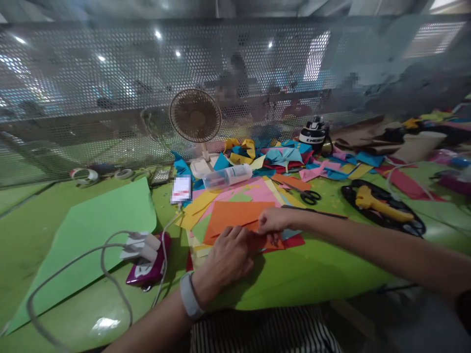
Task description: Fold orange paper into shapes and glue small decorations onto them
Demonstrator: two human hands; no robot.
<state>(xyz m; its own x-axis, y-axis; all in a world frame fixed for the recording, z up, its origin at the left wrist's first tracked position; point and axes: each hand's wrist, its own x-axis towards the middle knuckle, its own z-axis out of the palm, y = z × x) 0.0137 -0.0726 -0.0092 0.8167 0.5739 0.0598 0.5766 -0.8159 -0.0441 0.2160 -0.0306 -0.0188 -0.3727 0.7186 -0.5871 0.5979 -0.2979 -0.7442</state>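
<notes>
An orange sheet of paper [231,215] lies on top of a pile of coloured sheets [206,203] on the green table [312,274]. My left hand [228,257], with a pale band on the wrist, rests flat on the near edge of the orange paper, fingers pressed down. My right hand [274,220] pinches the paper's right part, fingers closed on a fold. Red paper [294,241] shows under the orange sheet.
A large light-green sheet [88,235] lies at left, with a purple device [149,267] and white cables on it. A small fan [195,117], a plastic bottle [228,176], scissors [309,196], a yellow glue gun [382,206] on a black tray, and paper scraps lie behind. A perforated metal screen [110,88] backs the table.
</notes>
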